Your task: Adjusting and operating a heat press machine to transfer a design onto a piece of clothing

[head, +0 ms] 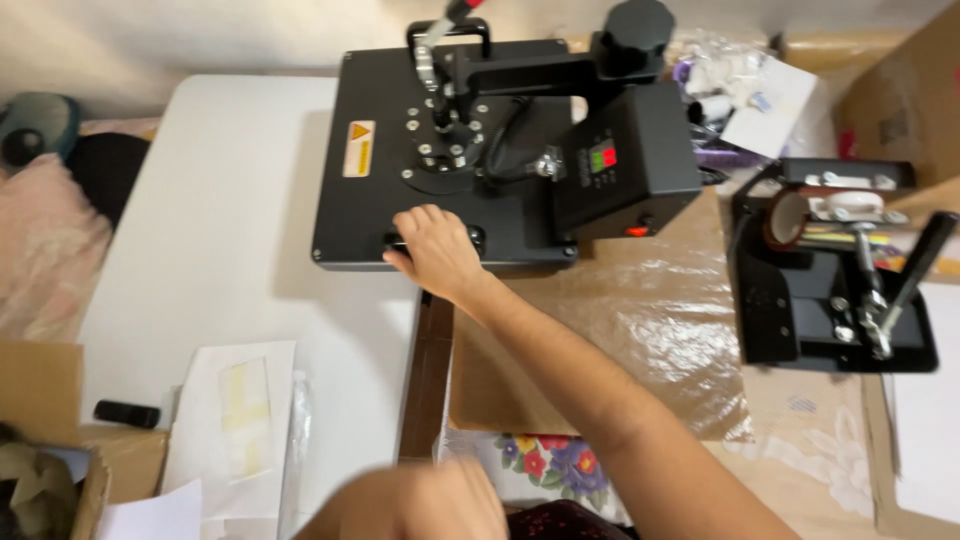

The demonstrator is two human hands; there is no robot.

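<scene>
My right hand lies on the front edge of the flat black metal heat press, fingers curled down over a small black knob or grip at the rim; I judge the hands' contact there as a firm hold, not a light touch. My left hand sits low in the frame, near my body and blurred; I cannot tell whether it is open, closed or holding anything.

Step in hand, as I read it: positioning or steadying the press plate by its front edge. The lever handle at the back stands raised and untouched. Any next move calls for a steady pull or push along the plate's plane, keeping fingers clear of the plate's underside, which may be hot.

The press is directly under the right hand and well ahead of the left. It rests on a white surface, with its attached black control box, lit display showing, on the right. Beside that lies a brown sheet under clear film. Further right stands a smaller black mug press. White paper sheets lie near the left hand.
</scene>
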